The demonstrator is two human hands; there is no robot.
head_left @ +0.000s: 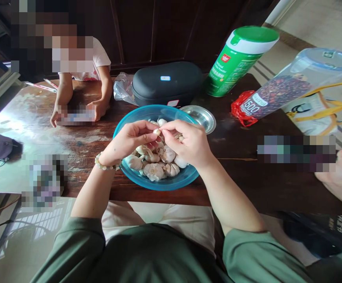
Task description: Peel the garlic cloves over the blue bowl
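Note:
Over a blue plastic basin (156,185) my two hands meet around a small pale garlic clove (157,132). My left hand (132,139), with a beaded bracelet (103,162) at the wrist, pinches the clove between thumb and fingers. My right hand (188,141) is closed at the clove's other side, its thumb and forefinger tips pressed on it. Several whole garlic bulbs (154,171) fill the basin below. Just behind my right hand stands a shallow metal bowl (207,118), partly covered by the basin and hand.
Behind the basin lie a black hard case (167,82) and a clear plastic bag (123,88). A green canister (232,63) and a tall clear container (288,86) stand at the right. Across the wooden table (91,157), another person's hands (98,109) hold a blurred object. Another hand (341,177) is at far right.

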